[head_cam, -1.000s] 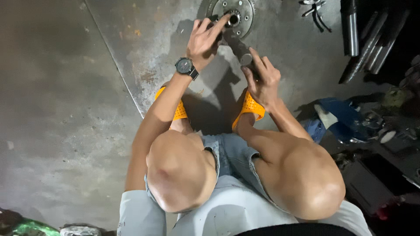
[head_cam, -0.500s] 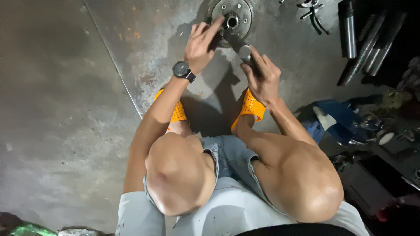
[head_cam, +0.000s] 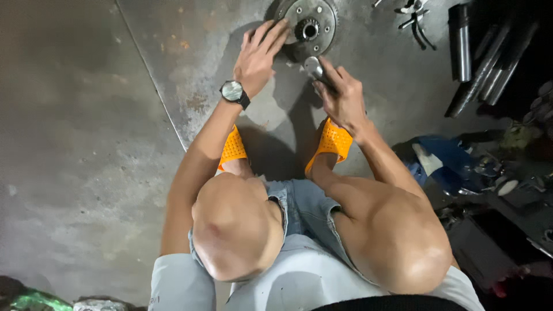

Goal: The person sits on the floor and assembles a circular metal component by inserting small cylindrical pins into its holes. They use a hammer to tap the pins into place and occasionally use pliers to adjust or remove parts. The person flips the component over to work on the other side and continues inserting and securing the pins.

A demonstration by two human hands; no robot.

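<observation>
Down at the near edge, the person squats on the floor (head_cam: pixel 86 173), knees wide, orange sandals (head_cam: pixel 331 141) planted on the concrete. No surface here; everything lies on the floor.

Moving out: the right hand (head_cam: pixel 344 99) is closed around a metal tool (head_cam: pixel 314 66), its rounded shiny end poking up from the fist, just beside the hub's near rim. The left hand (head_cam: pixel 259 55), watch (head_cam: pixel 233 91) on the wrist, lies open, fingers spread, tips pressing the left edge of the round hub (head_cam: pixel 311 23).

The hub sits flat on the floor at the top of the view, bolt holes around its face and a dark toothed bore in the middle. The tool's end is near the hub but I can't tell whether it touches. By the look of it, the work on the hub is mid-way: it is steadied and the tool is in hand, but not seated in the bore.

Farther right, dark steel bars (head_cam: pixel 484 63) lie together, pliers (head_cam: pixel 417 14) beside them. A blue cloth (head_cam: pixel 438 155) and cluttered parts sit at the right edge. No container shows clearly; the dark clutter there is too dim to read.
</observation>
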